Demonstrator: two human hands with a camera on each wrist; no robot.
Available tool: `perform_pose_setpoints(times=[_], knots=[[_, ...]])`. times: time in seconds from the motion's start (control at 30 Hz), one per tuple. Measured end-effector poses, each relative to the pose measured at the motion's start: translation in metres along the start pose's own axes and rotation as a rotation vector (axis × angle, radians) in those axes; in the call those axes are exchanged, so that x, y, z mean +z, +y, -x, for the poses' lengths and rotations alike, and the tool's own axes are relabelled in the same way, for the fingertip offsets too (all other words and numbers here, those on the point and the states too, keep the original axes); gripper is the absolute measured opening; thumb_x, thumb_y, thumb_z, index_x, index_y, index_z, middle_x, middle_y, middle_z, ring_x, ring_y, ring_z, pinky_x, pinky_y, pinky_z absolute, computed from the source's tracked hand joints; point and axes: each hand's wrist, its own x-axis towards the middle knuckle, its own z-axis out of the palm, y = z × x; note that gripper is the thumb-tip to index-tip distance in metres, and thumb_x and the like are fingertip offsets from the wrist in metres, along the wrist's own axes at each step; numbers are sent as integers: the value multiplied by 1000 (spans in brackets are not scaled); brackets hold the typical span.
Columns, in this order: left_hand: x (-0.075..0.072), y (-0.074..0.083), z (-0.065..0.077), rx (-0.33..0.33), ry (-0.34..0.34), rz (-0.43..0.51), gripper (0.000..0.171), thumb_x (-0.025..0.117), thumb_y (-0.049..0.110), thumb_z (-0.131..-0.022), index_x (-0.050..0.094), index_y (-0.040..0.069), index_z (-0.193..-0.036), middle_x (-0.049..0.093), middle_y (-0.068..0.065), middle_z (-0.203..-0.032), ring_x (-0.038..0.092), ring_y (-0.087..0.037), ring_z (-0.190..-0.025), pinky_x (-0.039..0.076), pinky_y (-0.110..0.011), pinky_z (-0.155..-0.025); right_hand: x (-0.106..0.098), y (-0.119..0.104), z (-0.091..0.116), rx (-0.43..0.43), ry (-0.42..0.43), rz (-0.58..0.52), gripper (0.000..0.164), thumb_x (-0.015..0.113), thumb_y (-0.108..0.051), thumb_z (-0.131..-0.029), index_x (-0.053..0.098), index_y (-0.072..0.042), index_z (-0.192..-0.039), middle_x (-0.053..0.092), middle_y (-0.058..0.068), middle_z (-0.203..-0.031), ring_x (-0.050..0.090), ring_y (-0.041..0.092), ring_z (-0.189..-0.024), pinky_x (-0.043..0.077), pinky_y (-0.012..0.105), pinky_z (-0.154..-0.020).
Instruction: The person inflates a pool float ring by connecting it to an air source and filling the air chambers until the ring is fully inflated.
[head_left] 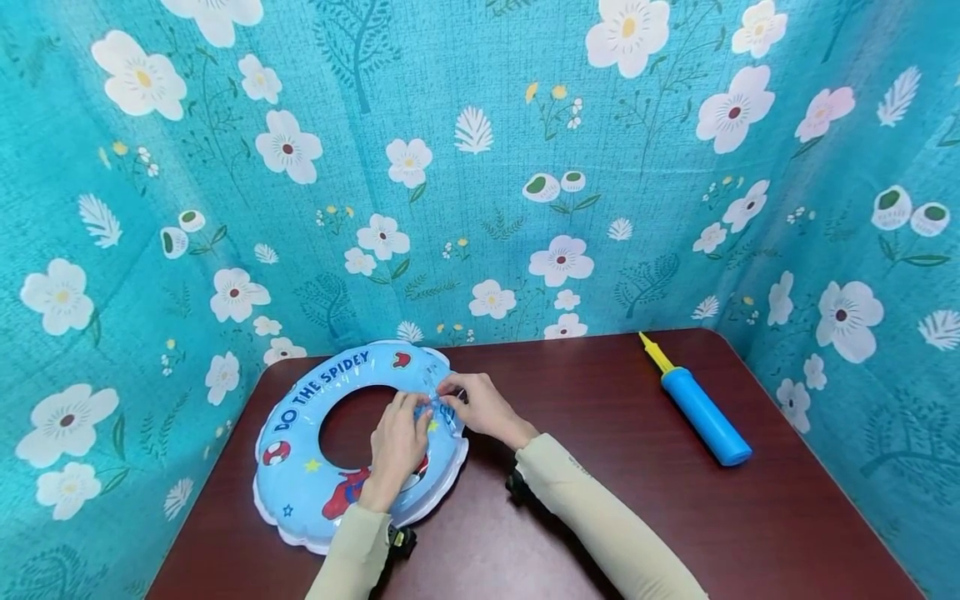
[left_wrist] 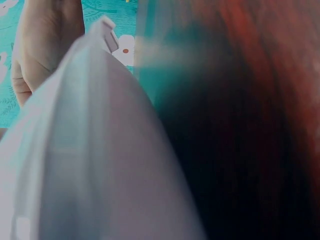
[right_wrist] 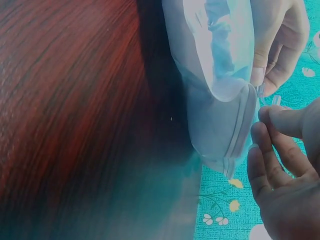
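An inflated light-blue swim ring (head_left: 300, 492) with "DO THE SPIDEY" lettering and a red cartoon figure lies on the left part of the table. Over its right side, my left hand (head_left: 397, 442) pinches the clear valve (right_wrist: 260, 91) at its base. From the right, my right hand (head_left: 483, 408) reaches to the same spot, thumb and forefinger pinching the small clear valve cap (right_wrist: 276, 100). Both sets of fingertips are close together. In the left wrist view, the ring's pale seamed side fills much of the picture and hides most of the fingers.
A blue hand pump (head_left: 705, 417) with a yellow nozzle lies at the table's right. The dark red-brown table (head_left: 570, 400) is bordered by a teal floral curtain (head_left: 480, 225) at the back and sides.
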Motion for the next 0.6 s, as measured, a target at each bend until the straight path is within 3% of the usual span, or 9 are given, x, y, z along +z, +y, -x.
perform_pose_setpoints(times=[0.4,0.6], knots=[[1,-1,0,18,-1,1,19,69,25,-106,72,12,-120,67,-8,-117,69,-30,-103,60,-53,-72,4,-2,-3,-34,-4,-8,15,72,-5,-102,83,-11,-111,80,3,-108,74,15,-100,63,35,-85],[2,-1,1,27,7,4,20,68,24,-107,72,10,-121,67,-8,-119,69,-30,-106,60,-54,-73,6,-1,-5,-79,-7,17,21,72,0,-100,84,-14,-111,80,0,-107,73,13,-100,62,30,-84]])
